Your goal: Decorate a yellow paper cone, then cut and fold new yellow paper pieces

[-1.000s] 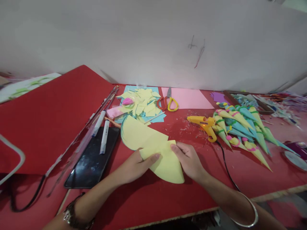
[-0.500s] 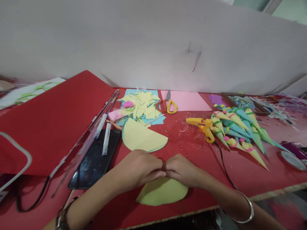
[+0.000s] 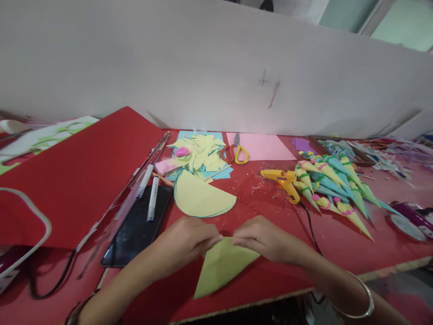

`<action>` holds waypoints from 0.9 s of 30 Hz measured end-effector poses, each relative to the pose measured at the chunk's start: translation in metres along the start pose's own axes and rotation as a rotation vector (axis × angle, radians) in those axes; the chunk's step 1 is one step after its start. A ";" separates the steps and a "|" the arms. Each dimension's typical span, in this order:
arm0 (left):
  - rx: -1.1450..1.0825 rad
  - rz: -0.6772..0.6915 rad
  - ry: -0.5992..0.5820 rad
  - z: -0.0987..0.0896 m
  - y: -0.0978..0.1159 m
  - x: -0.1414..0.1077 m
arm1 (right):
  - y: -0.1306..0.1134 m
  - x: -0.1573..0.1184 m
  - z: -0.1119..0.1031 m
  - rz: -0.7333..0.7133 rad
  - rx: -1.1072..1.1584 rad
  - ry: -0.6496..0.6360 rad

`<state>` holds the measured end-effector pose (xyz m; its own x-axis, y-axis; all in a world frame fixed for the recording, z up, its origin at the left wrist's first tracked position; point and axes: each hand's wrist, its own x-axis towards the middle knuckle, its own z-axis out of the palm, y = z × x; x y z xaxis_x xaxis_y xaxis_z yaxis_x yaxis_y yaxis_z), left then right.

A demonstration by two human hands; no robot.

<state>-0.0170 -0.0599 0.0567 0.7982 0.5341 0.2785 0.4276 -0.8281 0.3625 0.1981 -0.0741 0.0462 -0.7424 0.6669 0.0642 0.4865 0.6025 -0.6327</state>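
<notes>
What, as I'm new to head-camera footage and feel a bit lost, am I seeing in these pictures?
There is no machine: a person works bare-handed, and every picture comes from one camera worn on the head, looking forward and down. The left hand and right hand hold a yellow paper piece by its upper edge, over a red table. Beyond lies a stack of rounded yellow sheets, with paper scraps and scissors farther back. To the left, two white pens lie at a dark, flat device; to the right are a yellow glue gun and a heap of paper cones.
</notes>
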 end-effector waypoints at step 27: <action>0.120 -0.223 0.332 0.013 0.026 -0.003 | -0.004 0.007 -0.003 -0.082 -0.351 0.544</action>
<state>-0.0024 -0.0852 0.0540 0.5084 0.7123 0.4838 0.6367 -0.6892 0.3457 0.1924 -0.0707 0.0514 -0.4892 0.6840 0.5411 0.6282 0.7067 -0.3255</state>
